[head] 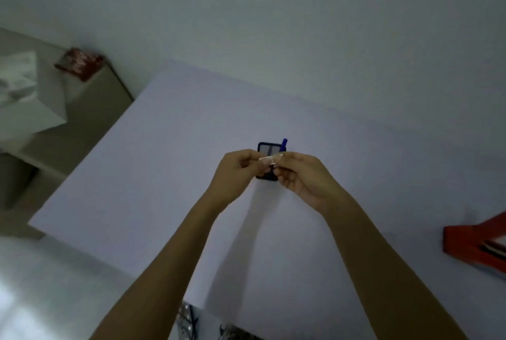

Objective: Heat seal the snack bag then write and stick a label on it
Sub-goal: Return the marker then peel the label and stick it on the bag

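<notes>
Hands meet above the middle of the white worktop (356, 147), and from my remote seat I see both of them pinching one small pale strip, which I take to be the label (269, 160). My left hand (236, 172) has its fingertips closed narrowly on the strip's left end, and my right hand (302, 178) grips the right end between thumb and fingers, so the label spans the short gap between them, held clear of the surface. Any writing on it is too blurred to read.

Just behind the hands, partly hidden by them, stands a small dark holder (269, 149) with a pale face. A blue pen (283, 144) pokes up at the holder's right side, tilted slightly right. I cannot tell whether the pen sits inside the holder or just beside it.

At the worktop's right edge lies a red object (465, 243), cut off by the frame and smeared, with a darker recess in it. Off the worktop's far left corner, on a separate grey surface, lies a red and white packet (79, 63), possibly the snack bag; its printing is unreadable. Near it, further left, sits crumpled white material (19, 76). At the worktop's near edge, between my forearms, some shiny dark things (189, 317) peek out, too dim to identify.
</notes>
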A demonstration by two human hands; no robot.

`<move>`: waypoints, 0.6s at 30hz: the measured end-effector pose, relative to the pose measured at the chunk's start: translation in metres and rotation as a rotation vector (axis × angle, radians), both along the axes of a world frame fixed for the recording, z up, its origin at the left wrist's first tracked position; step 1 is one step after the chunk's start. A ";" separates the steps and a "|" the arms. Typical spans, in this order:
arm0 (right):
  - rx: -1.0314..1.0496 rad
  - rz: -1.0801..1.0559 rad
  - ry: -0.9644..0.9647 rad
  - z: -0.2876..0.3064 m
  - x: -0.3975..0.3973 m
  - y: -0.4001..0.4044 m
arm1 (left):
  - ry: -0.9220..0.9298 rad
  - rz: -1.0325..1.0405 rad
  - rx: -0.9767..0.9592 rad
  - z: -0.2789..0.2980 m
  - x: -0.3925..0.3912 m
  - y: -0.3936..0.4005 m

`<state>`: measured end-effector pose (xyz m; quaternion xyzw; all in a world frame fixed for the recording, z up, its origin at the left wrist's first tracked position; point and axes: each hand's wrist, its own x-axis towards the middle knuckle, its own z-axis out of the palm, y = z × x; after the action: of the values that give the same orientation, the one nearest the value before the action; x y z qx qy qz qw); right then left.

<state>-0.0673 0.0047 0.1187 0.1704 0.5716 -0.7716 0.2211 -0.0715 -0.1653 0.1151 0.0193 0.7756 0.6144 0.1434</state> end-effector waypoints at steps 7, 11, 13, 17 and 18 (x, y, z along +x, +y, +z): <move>-0.144 -0.124 0.203 0.115 0.001 0.011 | 0.200 -0.075 0.043 0.125 -0.024 0.005; -0.046 -0.153 0.276 0.141 -0.001 0.013 | 0.271 -0.104 -0.027 0.154 -0.029 0.009; -0.010 -0.204 0.285 0.147 -0.001 0.010 | 0.348 -0.049 -0.073 0.155 -0.028 0.012; 0.063 -0.328 0.288 0.149 0.000 0.004 | 0.791 0.247 -0.270 0.144 -0.021 0.023; 0.081 -0.346 0.295 0.148 0.000 0.003 | 0.900 0.257 -0.312 0.141 -0.019 0.027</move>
<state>-0.0672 0.0074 0.2669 0.1601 0.5906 -0.7909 -0.0077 -0.0907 -0.1381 0.2564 0.1652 0.8395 0.4343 -0.2818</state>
